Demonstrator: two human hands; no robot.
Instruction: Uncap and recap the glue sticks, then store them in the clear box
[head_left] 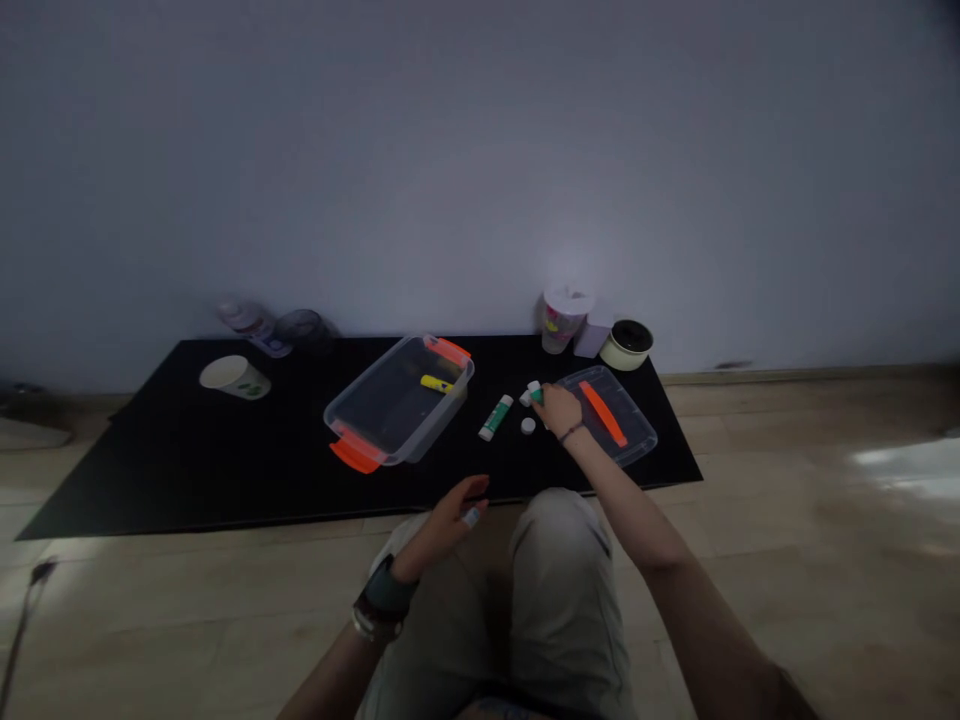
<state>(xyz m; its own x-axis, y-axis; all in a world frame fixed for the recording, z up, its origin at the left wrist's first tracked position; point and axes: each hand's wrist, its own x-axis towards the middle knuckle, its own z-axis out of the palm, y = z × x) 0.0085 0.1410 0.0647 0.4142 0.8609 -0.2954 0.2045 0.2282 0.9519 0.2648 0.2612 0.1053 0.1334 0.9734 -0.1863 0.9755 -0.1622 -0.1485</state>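
My right hand [561, 408] is closed on a green-and-white glue stick [536, 394], its white end pointing away from me. Just left of it lies another green-and-white glue stick [496, 418] on the black table. A round white cap [528, 426] rests between that stick and my hand, and a second small white piece [524, 398] shows partly behind my fingers. My left hand [450, 517] hovers by the table's front edge, fingers apart; a pale bluish patch on its thumb is too small to make out. Inside the clear plastic box [433, 430] lies a yellow stick [436, 384].
A clear lid [636, 412] with an orange handle [604, 413] lies beside my right hand. Toward the wall stand a lidded cup [562, 318], a pale box [592, 338] and a cream round tin [625, 352]. At left are a paper cup [234, 378] and a blurred bottle [251, 322].
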